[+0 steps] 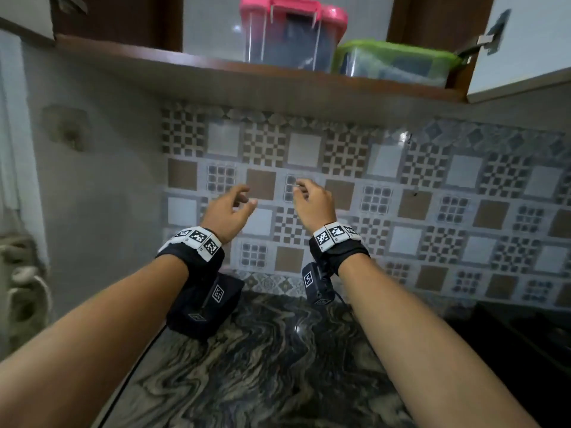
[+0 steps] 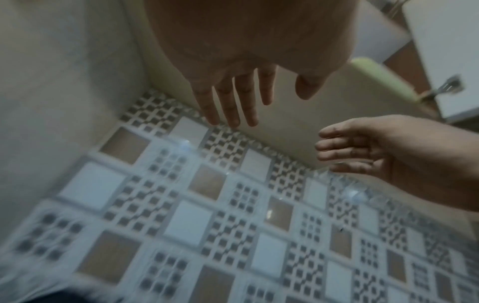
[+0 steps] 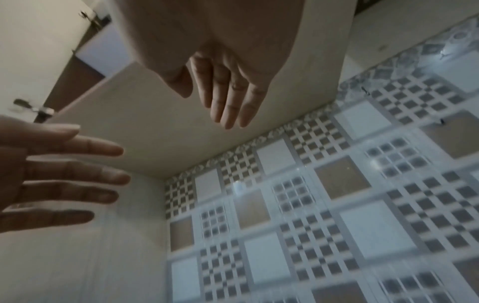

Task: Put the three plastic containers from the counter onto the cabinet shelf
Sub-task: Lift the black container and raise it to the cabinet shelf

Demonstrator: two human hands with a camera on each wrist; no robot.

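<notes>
A clear container with a pink lid (image 1: 293, 29) stands on the brown cabinet shelf (image 1: 216, 67). To its right on the same shelf sits a lower clear container with a green lid (image 1: 392, 61), whose green edge (image 2: 381, 75) also shows in the left wrist view. Below the shelf, in front of the tiled wall, my left hand (image 1: 230, 208) and right hand (image 1: 312, 199) hover side by side, empty. In the wrist views the left hand (image 2: 243, 96) and the right hand (image 3: 223, 92) have their fingers straight and spread. I see no third container.
A dark marbled counter (image 1: 265, 359) lies under my forearms. The patterned tile backsplash (image 1: 401, 196) runs behind the hands. An open white cabinet door (image 1: 522, 47) with a hinge (image 1: 491, 35) hangs at the upper right. A plain wall (image 1: 92, 196) closes off the left side.
</notes>
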